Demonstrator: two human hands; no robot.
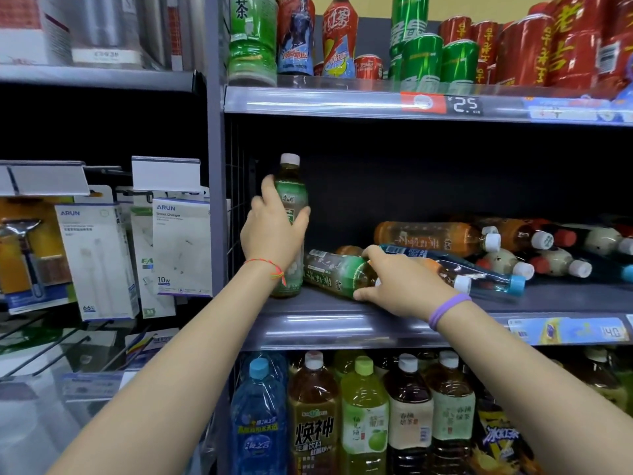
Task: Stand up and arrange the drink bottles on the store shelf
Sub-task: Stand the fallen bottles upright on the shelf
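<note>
Gripped by the left hand (274,231) at the far left end of the middle shelf (342,323): one green-tea bottle (290,200), upright, white cap on top, base on the shelf or just above it, hidden behind the wrist; fingers (270,190) curled round the label, thumb on the right side. Laid under the right hand (394,282): a second green-label bottle (339,272), on its side, close beside the upright one; fingers wrapped over its neck end, clamped on it as far as could be judged, cap hidden under the palm.

Best done, in judgement: upright bottle pressed back into the left corner and steadied, label forward; lying bottle lifted by the neck end, swung up on its base and set just beside the first, not dragged through the heap; blue bottle resting against it likely to roll once the support went, so watched.

Counted on the middle shelf: one bottle standing; one green lying in hand; one clear blue bottle (455,265) with a light-blue cap; at least two amber tea bottles (431,236) with white caps; several pale, red-capped and white-capped bottles (555,258) heaped at the right, too tangled and cut by the edge for a firm count. Standing stock above and below, untouched.
</note>
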